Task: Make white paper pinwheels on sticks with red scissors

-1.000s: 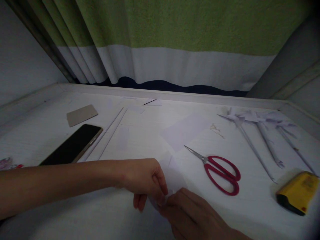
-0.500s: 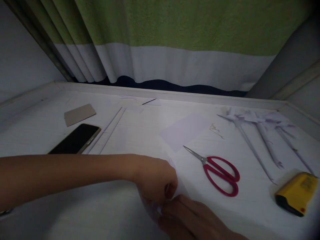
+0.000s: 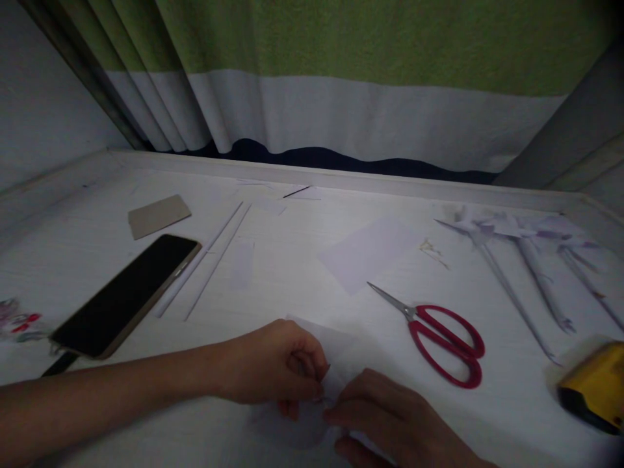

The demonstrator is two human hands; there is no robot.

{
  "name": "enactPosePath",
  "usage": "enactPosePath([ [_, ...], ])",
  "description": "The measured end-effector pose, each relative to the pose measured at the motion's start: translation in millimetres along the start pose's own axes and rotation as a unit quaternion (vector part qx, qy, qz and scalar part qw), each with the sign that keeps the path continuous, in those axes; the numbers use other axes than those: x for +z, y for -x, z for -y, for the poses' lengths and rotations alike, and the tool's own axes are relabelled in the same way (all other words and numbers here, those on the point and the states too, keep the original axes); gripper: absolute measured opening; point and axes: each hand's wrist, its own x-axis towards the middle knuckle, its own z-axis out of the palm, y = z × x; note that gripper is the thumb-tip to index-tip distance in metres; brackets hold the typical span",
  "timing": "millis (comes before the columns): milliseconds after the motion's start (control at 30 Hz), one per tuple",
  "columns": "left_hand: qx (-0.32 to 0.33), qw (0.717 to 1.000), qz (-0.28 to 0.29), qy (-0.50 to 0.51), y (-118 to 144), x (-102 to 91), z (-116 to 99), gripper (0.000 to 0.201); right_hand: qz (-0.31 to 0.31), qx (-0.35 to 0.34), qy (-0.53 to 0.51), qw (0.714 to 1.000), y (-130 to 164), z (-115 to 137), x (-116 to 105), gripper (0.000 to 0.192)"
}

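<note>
Both hands low at the near edge of the white table [image 3: 88,260], working one small white paper piece [image 3: 336,344]. Left hand [image 3: 273,367] curled, fingertips pinched together on the paper's near edge; right hand [image 3: 390,422] meets it from the right, fingers pressed onto the same piece. Paper lies on the table between and just beyond the hands. No readable writing or brand anywhere; too dim. No containers in view. Red-handled scissors [image 3: 441,341] just right of the hands, blades together. Dark phone [image 3: 129,292] face up at left, tan card [image 3: 158,216] behind it. Yellow object [image 3: 595,387] far right, label illegible. Rolled paper sticks [image 3: 517,273] upper right.
</note>
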Motion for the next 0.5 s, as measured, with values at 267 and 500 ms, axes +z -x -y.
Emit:
enactPosePath([
  [267, -0.004, 0.999, -0.021, -0.032, 12.5, 2.9, 1.4, 0.010, -0.078, -0.006, -0.010, 0.997, 5.3, -10.8, 19.2, 0.018],
  [500, 0.023, 0.999, -0.019, -0.019, 16.0, 1.6, 6.2, 0.012, -0.053, -0.014, -0.010, 0.998, -1.3, -9.8, 17.0, 0.015],
])
